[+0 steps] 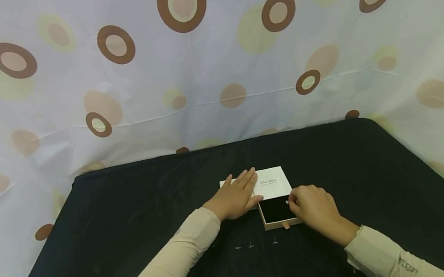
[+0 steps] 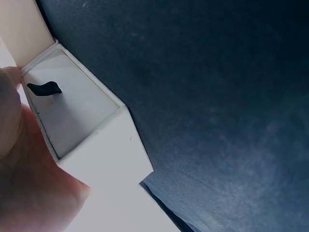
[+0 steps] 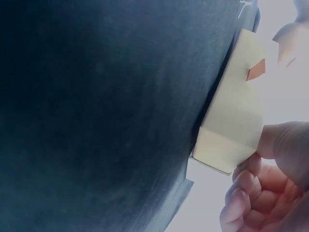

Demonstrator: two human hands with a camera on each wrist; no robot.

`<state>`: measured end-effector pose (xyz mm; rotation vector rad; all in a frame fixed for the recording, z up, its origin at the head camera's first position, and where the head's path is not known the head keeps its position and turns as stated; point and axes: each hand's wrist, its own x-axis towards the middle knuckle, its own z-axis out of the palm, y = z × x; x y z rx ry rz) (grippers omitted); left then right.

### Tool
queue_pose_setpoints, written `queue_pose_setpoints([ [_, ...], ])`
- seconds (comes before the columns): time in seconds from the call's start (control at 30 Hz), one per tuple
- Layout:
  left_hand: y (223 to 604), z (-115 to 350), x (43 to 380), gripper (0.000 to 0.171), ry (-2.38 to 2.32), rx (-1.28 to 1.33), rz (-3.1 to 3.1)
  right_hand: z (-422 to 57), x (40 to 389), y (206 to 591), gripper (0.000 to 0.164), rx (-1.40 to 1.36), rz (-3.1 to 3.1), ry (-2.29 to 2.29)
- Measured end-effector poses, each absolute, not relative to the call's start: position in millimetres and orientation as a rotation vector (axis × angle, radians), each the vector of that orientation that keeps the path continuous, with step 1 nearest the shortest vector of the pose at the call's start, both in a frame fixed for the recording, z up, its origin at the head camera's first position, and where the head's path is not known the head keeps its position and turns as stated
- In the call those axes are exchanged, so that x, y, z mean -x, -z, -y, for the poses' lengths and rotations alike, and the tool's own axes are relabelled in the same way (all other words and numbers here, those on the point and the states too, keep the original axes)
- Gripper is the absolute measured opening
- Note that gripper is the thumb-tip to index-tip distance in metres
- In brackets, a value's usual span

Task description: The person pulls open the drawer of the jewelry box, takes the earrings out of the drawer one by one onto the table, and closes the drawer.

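A small cream drawer box (image 1: 271, 183) lies on the black cloth (image 1: 131, 217). Its drawer (image 1: 276, 210) is pulled out toward me and shows a black lining. My left hand (image 1: 236, 196) rests flat with straight fingers on the box's left side; the left wrist view shows the box sleeve (image 2: 91, 130) beside my palm. My right hand (image 1: 312, 206) has its fingers curled at the drawer's right edge and pinches a tiny silver earring (image 1: 287, 202). In the right wrist view the drawer front (image 3: 236, 125) with its ribbon tab (image 3: 256, 70) sits by my curled fingers (image 3: 251, 188).
Three small silver earrings (image 1: 250, 245) lie in a row on the cloth just in front of the box. A white curtain with brown and yellow circles (image 1: 195, 66) hangs behind and around the table. The table's edges fall away left and right.
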<state>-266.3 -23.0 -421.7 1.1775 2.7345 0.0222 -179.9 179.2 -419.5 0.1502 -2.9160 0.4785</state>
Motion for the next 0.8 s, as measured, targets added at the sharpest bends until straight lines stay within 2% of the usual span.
queue_pose_setpoints([
  [0.8, 421.7, 23.0, 266.1, 0.068, -0.023, -1.173, -2.737, -181.2, 178.5, 419.8, 0.012, -0.184, 2.887, -0.528],
])
